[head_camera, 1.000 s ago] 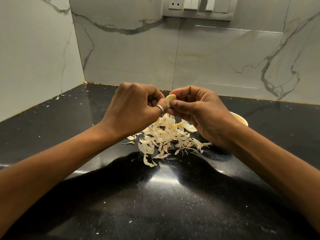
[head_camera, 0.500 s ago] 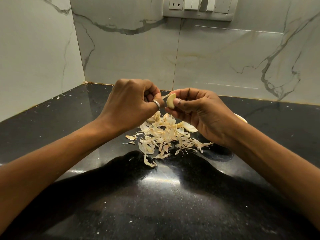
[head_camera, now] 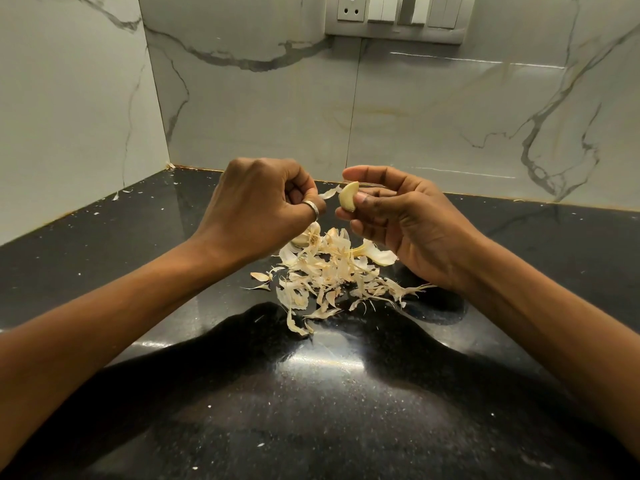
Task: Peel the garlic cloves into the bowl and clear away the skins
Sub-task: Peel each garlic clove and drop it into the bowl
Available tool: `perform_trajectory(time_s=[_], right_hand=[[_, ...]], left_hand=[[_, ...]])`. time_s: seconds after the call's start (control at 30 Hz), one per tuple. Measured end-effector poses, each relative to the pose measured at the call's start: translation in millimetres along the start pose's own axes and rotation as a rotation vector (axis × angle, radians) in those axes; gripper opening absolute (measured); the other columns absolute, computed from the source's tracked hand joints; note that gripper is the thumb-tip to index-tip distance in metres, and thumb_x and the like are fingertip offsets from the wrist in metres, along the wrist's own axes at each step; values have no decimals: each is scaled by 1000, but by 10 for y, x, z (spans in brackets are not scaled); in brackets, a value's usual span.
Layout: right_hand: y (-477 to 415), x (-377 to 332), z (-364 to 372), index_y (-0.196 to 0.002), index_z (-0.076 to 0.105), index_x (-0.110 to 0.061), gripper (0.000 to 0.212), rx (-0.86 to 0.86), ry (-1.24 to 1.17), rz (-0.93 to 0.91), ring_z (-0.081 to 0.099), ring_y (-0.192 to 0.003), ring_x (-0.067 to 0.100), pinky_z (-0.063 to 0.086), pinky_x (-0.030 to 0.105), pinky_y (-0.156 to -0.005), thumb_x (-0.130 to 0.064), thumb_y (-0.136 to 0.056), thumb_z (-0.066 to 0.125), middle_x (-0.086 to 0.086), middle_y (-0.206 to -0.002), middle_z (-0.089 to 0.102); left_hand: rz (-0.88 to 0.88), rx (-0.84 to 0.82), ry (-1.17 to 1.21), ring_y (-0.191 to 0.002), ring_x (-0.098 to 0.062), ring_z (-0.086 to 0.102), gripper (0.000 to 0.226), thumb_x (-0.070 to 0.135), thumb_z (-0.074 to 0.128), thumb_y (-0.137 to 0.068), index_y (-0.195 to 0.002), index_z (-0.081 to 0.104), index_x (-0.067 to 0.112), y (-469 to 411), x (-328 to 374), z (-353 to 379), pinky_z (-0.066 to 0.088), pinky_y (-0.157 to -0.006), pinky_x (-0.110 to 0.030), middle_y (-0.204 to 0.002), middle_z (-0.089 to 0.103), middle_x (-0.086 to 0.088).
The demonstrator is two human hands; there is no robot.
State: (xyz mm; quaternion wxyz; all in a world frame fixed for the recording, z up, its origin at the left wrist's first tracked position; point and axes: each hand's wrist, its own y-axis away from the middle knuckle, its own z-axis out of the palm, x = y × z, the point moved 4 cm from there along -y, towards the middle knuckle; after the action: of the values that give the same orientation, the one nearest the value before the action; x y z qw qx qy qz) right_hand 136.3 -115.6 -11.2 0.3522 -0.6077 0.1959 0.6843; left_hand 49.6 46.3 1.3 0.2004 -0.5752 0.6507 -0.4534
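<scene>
There, the right hand (head_camera: pixel 412 220) pinched 1 bare garlic clove (head_camera: pixel 348 201) in its fingertips. The left hand (head_camera: pixel 263 209) nipped a thin skin strip (head_camera: pixel 328 193). Below both hands lay the skins (head_camera: pixel 332 275).

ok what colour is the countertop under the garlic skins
Glossy black stone countertop with fine pale speckles, seen clearly in the head view around the pile of papery garlic skins.

One wide-angle view is provided, taken from head height and directed forward and down at the black bench (head_camera: pixel 104 258). Both forearms are seen entering from the lower corners. The bench is viewed at close range; beyond it, the marble wall (head_camera: pixel 415 126) and switch plate (head_camera: pixel 394 15) are framed.
</scene>
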Motion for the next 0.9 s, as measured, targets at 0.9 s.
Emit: perform_trajectory(time_s=[0.9], right_hand=[[-10, 31, -33, -128, 58, 1, 35, 30, 84, 14, 74, -100, 31, 63, 30, -81, 11, -94, 55, 22, -118, 71]], left_hand=[[-12, -110, -70, -57, -5, 60, 21, 42, 62, -77, -77, 72, 23, 11, -38, 44, 57, -56, -35, -63, 64, 11]])
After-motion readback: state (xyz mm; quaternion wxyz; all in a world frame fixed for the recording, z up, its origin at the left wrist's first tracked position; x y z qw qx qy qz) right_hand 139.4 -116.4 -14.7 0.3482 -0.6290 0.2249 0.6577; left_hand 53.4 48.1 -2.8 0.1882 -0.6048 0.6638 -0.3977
